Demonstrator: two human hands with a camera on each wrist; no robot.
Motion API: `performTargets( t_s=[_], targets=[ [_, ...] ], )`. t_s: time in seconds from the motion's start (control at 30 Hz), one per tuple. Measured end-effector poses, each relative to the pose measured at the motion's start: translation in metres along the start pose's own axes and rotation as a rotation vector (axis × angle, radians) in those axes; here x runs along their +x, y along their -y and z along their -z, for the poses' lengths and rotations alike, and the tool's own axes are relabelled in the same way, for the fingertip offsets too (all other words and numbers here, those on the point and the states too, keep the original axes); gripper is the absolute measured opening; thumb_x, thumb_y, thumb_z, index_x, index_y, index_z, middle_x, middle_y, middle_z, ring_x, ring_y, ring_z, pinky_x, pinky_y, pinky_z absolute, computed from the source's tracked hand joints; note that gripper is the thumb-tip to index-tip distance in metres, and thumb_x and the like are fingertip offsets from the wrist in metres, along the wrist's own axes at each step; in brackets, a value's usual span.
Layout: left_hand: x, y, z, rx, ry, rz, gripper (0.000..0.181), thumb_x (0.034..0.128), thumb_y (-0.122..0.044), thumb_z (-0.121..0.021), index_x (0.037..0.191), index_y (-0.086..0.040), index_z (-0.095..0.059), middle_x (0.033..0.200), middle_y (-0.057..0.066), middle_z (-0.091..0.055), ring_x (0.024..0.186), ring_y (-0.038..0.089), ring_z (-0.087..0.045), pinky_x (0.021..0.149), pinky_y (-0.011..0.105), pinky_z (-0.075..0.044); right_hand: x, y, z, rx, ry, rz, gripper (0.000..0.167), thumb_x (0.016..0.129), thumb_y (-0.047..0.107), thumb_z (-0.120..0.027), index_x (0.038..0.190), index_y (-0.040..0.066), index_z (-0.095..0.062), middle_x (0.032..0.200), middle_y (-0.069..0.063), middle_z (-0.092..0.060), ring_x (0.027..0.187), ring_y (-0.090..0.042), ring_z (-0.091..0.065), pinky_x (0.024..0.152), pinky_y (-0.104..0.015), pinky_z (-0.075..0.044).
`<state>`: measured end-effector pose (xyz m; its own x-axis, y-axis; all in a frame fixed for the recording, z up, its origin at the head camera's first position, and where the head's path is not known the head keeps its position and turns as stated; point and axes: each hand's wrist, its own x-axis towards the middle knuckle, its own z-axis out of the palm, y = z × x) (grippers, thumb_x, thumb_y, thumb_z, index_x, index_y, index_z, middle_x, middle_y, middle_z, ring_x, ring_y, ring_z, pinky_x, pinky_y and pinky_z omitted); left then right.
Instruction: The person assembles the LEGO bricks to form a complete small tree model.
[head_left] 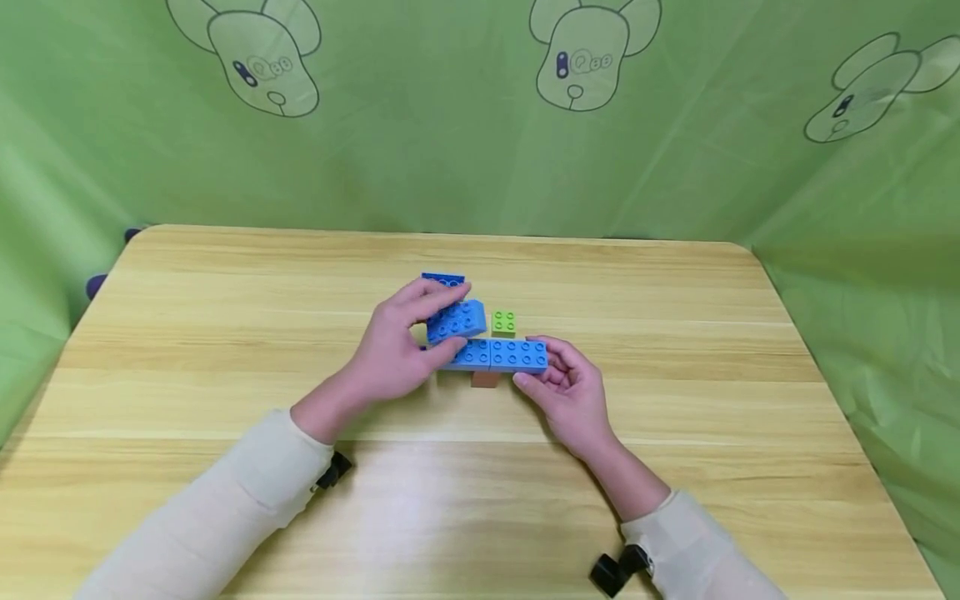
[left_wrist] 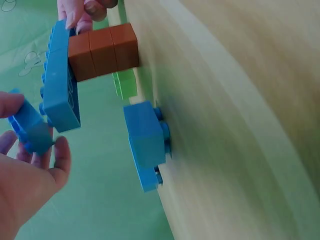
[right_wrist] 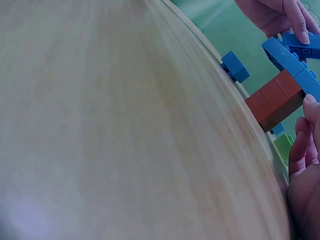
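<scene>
My left hand (head_left: 393,343) grips a light blue building brick (head_left: 459,320) by its sides, tilted just above the left part of a row of two blue bricks (head_left: 517,357). In the left wrist view the held brick (left_wrist: 34,127) is close to the row's end; whether they touch I cannot tell. Three stacked brown bricks (left_wrist: 102,52) stand on the table and carry the row, which overhangs them. At the row's right end, my right hand (head_left: 576,400) pinches it between thumb and fingers. The right wrist view also shows the brown stack (right_wrist: 275,100) under the row.
A small lime green brick (head_left: 503,323) stands just behind the row. Farther back, a darker blue brick (head_left: 442,278) is partly hidden by my left hand. Blue bricks (left_wrist: 145,135) lie on the wooden table (head_left: 675,333). Green curtains (head_left: 450,167) hang around it.
</scene>
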<state>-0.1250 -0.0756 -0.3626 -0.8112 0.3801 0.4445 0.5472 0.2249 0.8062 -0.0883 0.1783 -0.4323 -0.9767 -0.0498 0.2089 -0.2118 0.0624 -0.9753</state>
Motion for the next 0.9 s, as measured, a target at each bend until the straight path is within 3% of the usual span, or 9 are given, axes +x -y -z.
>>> performTargets(
  t_s=[0.13, 0.4, 0.67, 0.9],
  targets=[
    [0.0, 0.0, -0.005, 0.054, 0.045, 0.006, 0.05, 0.0811, -0.006, -0.084, 0.127, -0.004, -0.066, 0.12, 0.007, -0.066, 0.104, 0.015, -0.062, 0.088, 0.032, -0.052, 0.0, 0.0, 0.0, -0.006, 0.01, 0.0, 0.047, 0.082, -0.013, -0.075, 0.126, -0.003, -0.062, 0.105, -0.018, -0.068, 0.086, -0.02, -0.068, 0.075, -0.029, -0.057],
    [-0.001, 0.0, -0.013, 0.076, 0.114, 0.138, 0.04, 0.0795, -0.014, -0.087, 0.117, -0.009, -0.073, 0.12, 0.003, -0.068, 0.109, 0.015, -0.063, 0.093, 0.032, -0.05, -0.001, 0.002, 0.0, -0.011, 0.021, -0.002, 0.046, 0.083, -0.013, -0.074, 0.126, -0.003, -0.062, 0.106, -0.018, -0.068, 0.086, -0.021, -0.068, 0.075, -0.028, -0.057],
    [0.0, 0.006, -0.014, 0.078, 0.128, 0.05, 0.035, 0.0777, -0.012, -0.088, 0.11, -0.006, -0.076, 0.108, 0.002, -0.072, 0.101, 0.014, -0.065, 0.088, 0.029, -0.052, -0.002, 0.001, -0.001, -0.004, 0.019, -0.002, 0.045, 0.082, -0.014, -0.074, 0.125, -0.004, -0.062, 0.106, -0.017, -0.069, 0.087, -0.021, -0.068, 0.076, -0.029, -0.057],
    [0.001, 0.006, -0.016, 0.079, 0.102, 0.008, 0.032, 0.0763, -0.009, -0.089, 0.106, -0.004, -0.077, 0.103, 0.002, -0.072, 0.098, 0.013, -0.065, 0.081, 0.027, -0.053, -0.001, 0.002, -0.001, 0.01, 0.024, -0.003, 0.044, 0.084, -0.011, -0.074, 0.126, -0.005, -0.061, 0.111, -0.017, -0.069, 0.092, -0.022, -0.069, 0.079, -0.031, -0.057]
  ],
)
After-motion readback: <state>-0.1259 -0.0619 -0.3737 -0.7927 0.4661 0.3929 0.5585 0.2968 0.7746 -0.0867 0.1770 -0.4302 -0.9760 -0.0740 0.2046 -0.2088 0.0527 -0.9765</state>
